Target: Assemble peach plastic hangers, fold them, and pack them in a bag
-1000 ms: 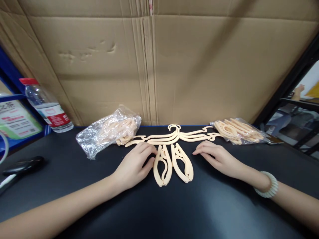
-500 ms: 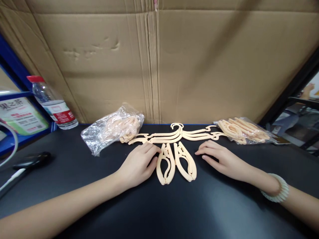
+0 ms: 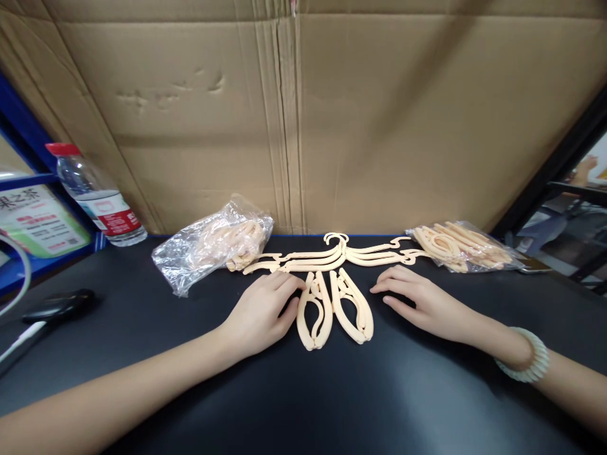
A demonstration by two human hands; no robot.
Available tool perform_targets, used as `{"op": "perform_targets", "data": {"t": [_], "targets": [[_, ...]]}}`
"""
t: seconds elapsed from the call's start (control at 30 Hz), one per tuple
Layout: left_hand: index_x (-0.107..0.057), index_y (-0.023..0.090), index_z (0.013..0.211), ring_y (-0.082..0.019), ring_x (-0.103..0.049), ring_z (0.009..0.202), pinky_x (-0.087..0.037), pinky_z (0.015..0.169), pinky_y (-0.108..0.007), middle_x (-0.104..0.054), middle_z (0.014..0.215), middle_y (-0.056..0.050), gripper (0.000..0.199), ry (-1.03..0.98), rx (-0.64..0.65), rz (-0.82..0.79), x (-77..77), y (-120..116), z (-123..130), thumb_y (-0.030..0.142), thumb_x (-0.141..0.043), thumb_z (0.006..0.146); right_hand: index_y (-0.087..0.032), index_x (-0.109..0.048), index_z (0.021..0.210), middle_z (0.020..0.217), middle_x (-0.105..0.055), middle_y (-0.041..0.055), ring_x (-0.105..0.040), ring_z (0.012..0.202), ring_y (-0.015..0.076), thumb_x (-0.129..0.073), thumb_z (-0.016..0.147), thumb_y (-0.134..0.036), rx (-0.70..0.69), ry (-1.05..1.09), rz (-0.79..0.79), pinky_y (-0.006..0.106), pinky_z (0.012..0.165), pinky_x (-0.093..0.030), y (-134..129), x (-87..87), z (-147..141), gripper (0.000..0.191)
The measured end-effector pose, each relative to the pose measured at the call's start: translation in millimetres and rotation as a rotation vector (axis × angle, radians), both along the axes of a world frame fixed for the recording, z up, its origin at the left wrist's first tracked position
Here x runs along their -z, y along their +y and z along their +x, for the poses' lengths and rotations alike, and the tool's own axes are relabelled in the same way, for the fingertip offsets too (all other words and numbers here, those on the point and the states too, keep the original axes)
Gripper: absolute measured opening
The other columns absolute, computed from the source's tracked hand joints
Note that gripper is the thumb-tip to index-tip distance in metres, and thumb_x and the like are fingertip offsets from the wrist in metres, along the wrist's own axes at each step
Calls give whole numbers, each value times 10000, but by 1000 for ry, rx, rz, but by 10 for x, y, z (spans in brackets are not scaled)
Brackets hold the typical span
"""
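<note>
Two cream folding hangers lie folded side by side on the black table [image 3: 294, 404]: a left one [image 3: 326, 316] and a right one [image 3: 365, 316]. My left hand [image 3: 265, 309] rests open on the table, its fingertips at the left folded hanger's edge; whether they touch it I cannot tell. Open too, my right hand [image 3: 410, 294] lies a short way right of the other folded hanger, holding nothing. Behind them, unfolded hangers [image 3: 313, 260] lie stacked with arms spread and hooks toward the cardboard.
A clear plastic bag of folded hangers [image 3: 213, 243] lies back left, another bag [image 3: 467, 246] back right. At far left stand a red-capped bottle [image 3: 114, 212] and a black mouse-like object [image 3: 59, 305] near white cables. A cardboard wall [image 3: 379, 114] closes off the back.
The view has shifted very slightly. Both hands and the hangers stay in the same places.
</note>
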State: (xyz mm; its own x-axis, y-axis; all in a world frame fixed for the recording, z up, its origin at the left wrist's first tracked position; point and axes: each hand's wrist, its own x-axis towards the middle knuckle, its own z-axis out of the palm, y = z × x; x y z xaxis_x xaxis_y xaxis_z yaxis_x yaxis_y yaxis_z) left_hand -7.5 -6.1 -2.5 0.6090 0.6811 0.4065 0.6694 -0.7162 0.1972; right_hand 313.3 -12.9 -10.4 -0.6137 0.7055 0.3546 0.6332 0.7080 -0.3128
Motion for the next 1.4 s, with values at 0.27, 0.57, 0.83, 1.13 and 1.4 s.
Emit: {"op": "perform_targets", "data": {"t": [0.27,0.57,0.83,1.13,1.4], "targets": [[-586,183,1045,-237,-617,948,-488,830,-386,-665,1015,-71,202,5,2,-5,-8,3,5,135,-452,901,-207,-636,1116,1072,-629,93,-581,1031,213,-460,945,-182,-2,4,31,379,910,-511,-8,-19,-6,247],[-588,182,1040,-238,-615,947,-493,827,-393,-664,1011,-74,203,8,6,-6,-9,-5,2,137,-446,901,-195,-629,1120,1080,-622,103,-573,1034,217,-446,950,-180,-2,-10,25,390,912,-508,-6,-26,-8,250],[-585,188,1034,-237,-622,938,-501,824,-391,-670,1010,-75,201,16,-1,1,-18,-9,7,145,-436,905,-207,-630,1130,1085,-633,95,-589,1039,215,-447,947,-186,4,-20,34,394,910,-523,-13,-15,-12,260],[-583,187,1040,-242,-624,939,-503,823,-392,-670,1009,-77,203,18,1,12,-16,-14,3,143,-439,904,-205,-553,1269,1251,-630,128,-587,1167,285,-488,919,-234,177,-16,240,530,1019,-460,230,5,282,357],[-581,189,1032,-242,-622,942,-497,823,-387,-667,1006,-77,199,23,-2,9,-17,-15,5,142,-438,902,-150,-578,1224,1229,-604,152,-576,1139,286,-473,929,-216,212,-99,219,512,1008,-460,362,136,380,320]]}}
